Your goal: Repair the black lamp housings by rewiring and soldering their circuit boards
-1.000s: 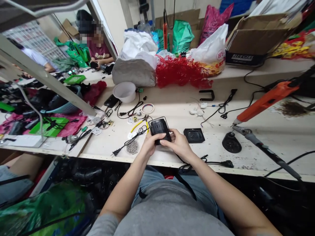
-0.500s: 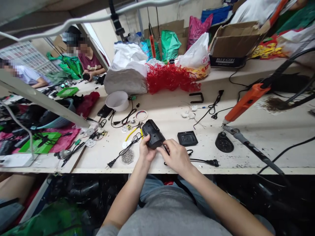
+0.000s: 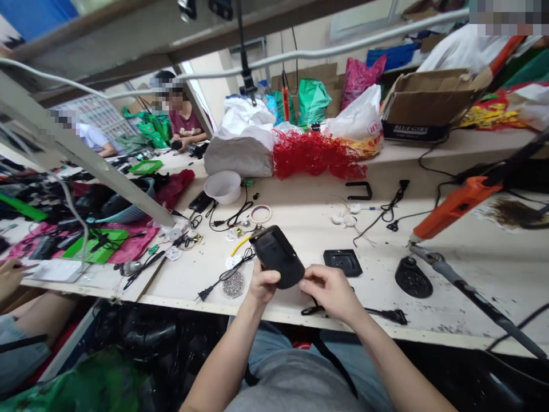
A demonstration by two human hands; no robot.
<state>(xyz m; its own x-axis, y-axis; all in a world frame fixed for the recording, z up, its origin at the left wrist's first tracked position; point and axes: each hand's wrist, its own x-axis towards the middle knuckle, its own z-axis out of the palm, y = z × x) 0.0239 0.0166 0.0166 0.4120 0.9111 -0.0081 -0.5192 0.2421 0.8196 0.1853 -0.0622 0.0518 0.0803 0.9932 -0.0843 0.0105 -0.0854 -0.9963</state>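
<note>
A black plastic housing [image 3: 278, 254] is tilted above the front of the bench, its smooth curved side showing. My left hand [image 3: 263, 281] is closed around its lower left part, the thumb on the surface. At the lower right corner, my right hand [image 3: 328, 289] has its fingertips pinched together against the edge; what lies between them is too small to make out. A black cord with a plug [image 3: 394, 316] lies beneath and beside my right hand. Yellow-handled pliers [image 3: 241, 245] and a round dish of small screws [image 3: 233, 284] are left of the housing.
A black square part [image 3: 343, 262] and a black oval part [image 3: 413, 277] lie to the right. An orange screwdriver [image 3: 461, 207] hangs beside a grey-handled tool [image 3: 467, 292]. A white bowl [image 3: 223, 187] stands behind. A co-worker's hand [image 3: 11, 279] is at far left.
The housing has been turned over, from a side with recesses to its smooth side. The dark rod in my right hand no longer shows. The view has shifted, and a co-worker's hand appears at left.
</note>
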